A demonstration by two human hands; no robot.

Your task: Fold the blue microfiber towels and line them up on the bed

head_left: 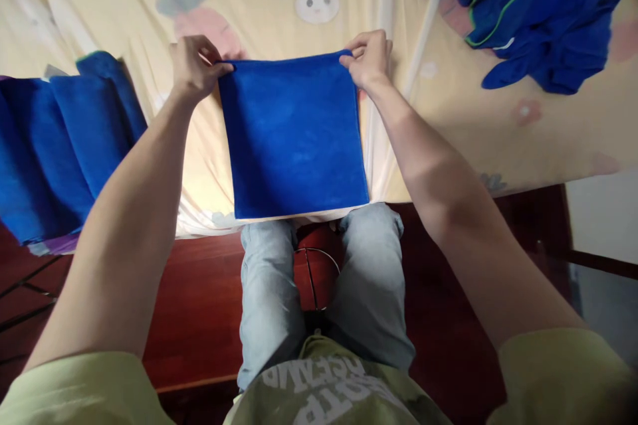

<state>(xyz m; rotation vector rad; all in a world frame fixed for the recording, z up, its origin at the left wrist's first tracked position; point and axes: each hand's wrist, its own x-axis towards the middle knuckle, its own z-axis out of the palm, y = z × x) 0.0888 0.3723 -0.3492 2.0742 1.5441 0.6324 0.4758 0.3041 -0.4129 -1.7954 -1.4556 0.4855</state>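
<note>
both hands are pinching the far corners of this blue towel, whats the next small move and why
Probably bring both far corners toward the near edge, folding the blue towel in half. The left hand and right hand each pinch a far corner, the towel lies flat and square on the yellow sheet, and folded blue towels are stacked at the left, so another fold seems likely.

The square royal-blue towel (294,136) looks like soft, matt terry cloth with a short, slightly fuzzy nap. The stacked blue towels (60,146) at the left share that matt pile. The cream cartoon-printed bedsheet (548,126) is thin, smooth woven cloth, lightly creased. The crumpled blue garment with green piping (528,6) seems a smoother knit. The dark red wooden bed frame (199,305) is polished and glossy
</note>
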